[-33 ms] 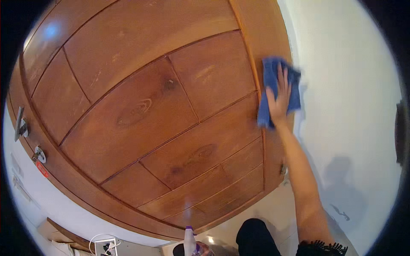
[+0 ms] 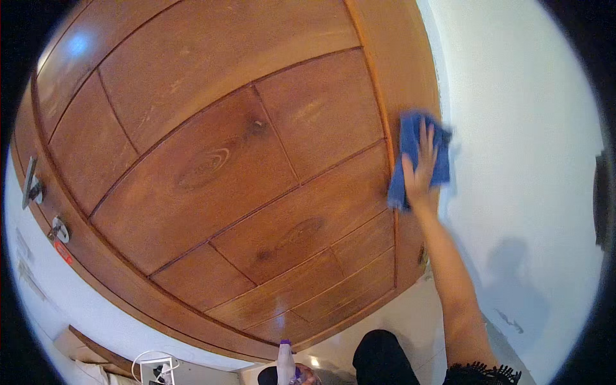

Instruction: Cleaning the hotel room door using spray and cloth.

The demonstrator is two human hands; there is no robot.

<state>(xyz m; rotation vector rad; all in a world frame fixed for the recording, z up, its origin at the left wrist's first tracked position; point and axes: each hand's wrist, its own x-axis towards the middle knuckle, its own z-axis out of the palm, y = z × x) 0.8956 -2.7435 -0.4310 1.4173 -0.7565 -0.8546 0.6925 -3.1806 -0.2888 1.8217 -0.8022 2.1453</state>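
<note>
Cloth (image 2: 410, 136) under right hand (image 2: 421, 172), at door edge (image 2: 432, 80), wall (image 2: 520, 128) just beside

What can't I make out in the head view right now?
All in the head view:
Door surface under the blue cloth: hidden by cloth and right hand.
Cloth's upper right edge: blurred.
Most of the left hand and the spray bottle's base: cut off by the lower edge.
Dark object at far right: cut off by the fisheye rim.
</note>
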